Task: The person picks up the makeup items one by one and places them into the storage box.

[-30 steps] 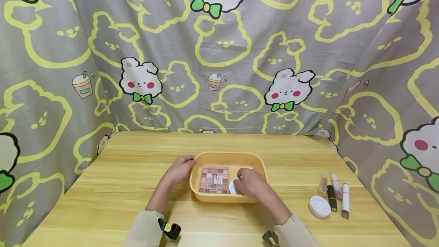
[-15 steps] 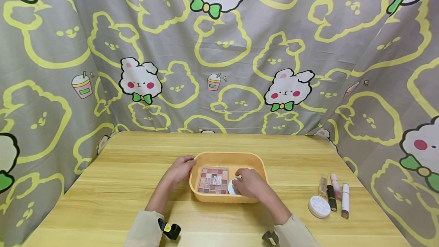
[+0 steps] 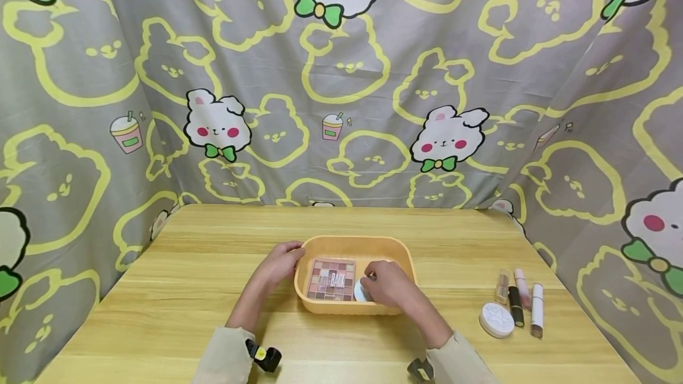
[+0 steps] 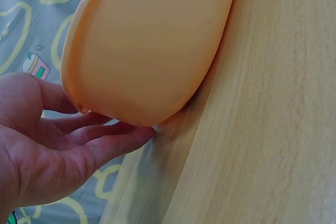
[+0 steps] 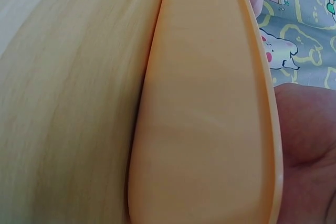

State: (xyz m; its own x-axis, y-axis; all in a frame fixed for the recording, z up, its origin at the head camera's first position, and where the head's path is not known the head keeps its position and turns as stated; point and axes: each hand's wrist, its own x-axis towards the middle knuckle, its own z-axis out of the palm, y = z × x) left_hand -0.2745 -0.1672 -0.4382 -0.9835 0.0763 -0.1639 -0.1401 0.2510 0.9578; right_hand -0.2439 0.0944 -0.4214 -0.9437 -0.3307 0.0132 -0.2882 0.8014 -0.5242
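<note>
An orange-yellow plastic bin (image 3: 354, 308) stands on the wooden table. My left hand (image 3: 278, 264) holds its left end; in the left wrist view, fingers (image 4: 113, 148) lie against the outside and one digit goes behind the rim. Inside on the left lies a square eyeshadow palette (image 3: 332, 281) with pink and brown pans. Beside it, my right hand (image 3: 389, 284) reaches into the bin, its curled fingers on a round white compact-like disc (image 3: 361, 290), partly hidden. In the right wrist view the bin wall (image 5: 205, 98) hides those fingers.
To the right on the table (image 3: 213, 277) lie a round white compact (image 3: 497, 320), a clear tube (image 3: 503, 287), a black tube (image 3: 515, 307), a pink tube (image 3: 522, 289) and a white tube with a brown end (image 3: 537, 310). A patterned curtain (image 3: 368, 182) surrounds the table.
Inside the bin, the round white disc and the right hand's fingers have shifted very slightly to the left. The left hand stays on the bin's left end.
</note>
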